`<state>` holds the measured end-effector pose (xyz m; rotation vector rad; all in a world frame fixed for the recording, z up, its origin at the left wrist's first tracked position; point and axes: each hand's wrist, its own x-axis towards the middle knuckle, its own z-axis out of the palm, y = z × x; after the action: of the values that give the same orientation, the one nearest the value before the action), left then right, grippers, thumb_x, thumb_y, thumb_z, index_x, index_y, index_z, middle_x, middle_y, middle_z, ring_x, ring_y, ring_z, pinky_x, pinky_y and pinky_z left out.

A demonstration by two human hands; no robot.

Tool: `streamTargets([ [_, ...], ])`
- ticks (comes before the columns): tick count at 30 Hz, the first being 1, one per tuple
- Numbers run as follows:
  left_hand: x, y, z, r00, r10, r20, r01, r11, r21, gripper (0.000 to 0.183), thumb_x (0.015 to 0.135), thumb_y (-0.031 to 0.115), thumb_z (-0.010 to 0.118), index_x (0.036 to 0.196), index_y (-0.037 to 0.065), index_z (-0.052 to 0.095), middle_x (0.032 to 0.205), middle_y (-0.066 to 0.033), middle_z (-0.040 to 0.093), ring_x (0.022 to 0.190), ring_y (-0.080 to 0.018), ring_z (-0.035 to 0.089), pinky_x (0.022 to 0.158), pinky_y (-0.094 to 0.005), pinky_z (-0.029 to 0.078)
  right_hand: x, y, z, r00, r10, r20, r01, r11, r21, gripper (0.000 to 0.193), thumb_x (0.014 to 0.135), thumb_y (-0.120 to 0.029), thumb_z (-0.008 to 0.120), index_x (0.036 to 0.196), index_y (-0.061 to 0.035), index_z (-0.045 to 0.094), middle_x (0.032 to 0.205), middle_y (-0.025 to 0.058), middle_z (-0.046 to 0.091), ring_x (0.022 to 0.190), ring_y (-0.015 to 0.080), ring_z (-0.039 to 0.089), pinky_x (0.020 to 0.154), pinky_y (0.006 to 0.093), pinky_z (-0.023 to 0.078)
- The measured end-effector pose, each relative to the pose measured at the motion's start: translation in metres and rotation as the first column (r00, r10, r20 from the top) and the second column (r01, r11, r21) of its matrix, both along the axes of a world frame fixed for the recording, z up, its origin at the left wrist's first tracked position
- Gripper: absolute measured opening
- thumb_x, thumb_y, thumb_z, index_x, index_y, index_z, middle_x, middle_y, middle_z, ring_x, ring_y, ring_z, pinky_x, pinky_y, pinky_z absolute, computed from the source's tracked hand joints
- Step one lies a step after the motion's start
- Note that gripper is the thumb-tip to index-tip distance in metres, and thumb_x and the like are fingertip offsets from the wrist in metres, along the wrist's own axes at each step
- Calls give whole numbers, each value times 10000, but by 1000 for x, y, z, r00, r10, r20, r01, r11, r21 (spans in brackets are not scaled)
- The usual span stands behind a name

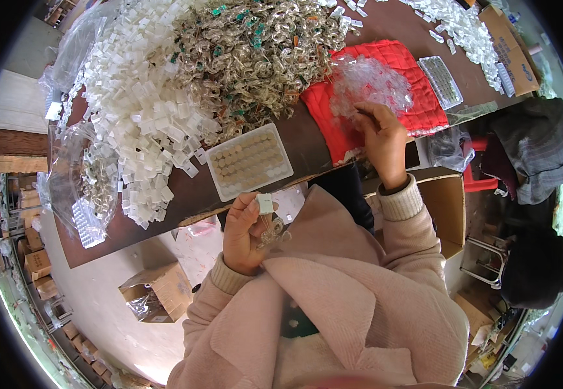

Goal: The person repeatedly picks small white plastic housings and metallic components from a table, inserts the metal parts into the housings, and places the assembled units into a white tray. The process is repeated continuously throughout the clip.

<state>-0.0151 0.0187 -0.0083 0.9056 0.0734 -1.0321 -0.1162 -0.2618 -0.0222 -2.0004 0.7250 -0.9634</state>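
Observation:
My left hand point(243, 232) is closed at the table's near edge on a small white plastic box point(265, 203). Several clear plastic rings point(274, 235) dangle beneath the box, beside the same fingers. Over a red quilted cloth point(421, 97), my right hand point(382, 134) has thumb and fingertips drawn together at the edge of a heap of clear plastic pieces point(372, 83). What those fingertips pinch, if anything, is too small to make out. Between the hands lies a white tray point(220, 189) with rows of small round beige pieces.
White small boxes point(132, 97) are heaped at the left, beside a large tangle of clear rings point(255, 58) with green bits. Another filled tray point(455, 97) lies right of the cloth. Below the table edge stand open cardboard boxes point(447, 214) and a red stool point(479, 181).

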Motion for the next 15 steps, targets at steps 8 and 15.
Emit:
streamTargets([
  [8, 2, 1, -6, 994, 8, -109, -31, 978, -208, 161, 960, 111, 646, 1109, 56, 620, 978, -120, 717, 761, -93, 640, 706, -268, 568, -5, 4, 17, 937, 71, 341, -248, 824, 509, 274, 927, 115, 569, 1191, 44, 598, 1010, 88, 661, 904, 149, 670, 816, 279, 565],
  [15, 6, -9, 7, 1000, -8, 26, 14, 973, -231, 190, 978, 123, 610, 1148, 41, 587, 1013, -131, 699, 611, -45, 460, 539, -189, 378, 11, 70, 44, 877, 251, 410, -445, 748, 493, 288, 876, 115, 657, 1142, 19, 602, 973, 57, 675, 925, 129, 658, 871, 257, 510],
])
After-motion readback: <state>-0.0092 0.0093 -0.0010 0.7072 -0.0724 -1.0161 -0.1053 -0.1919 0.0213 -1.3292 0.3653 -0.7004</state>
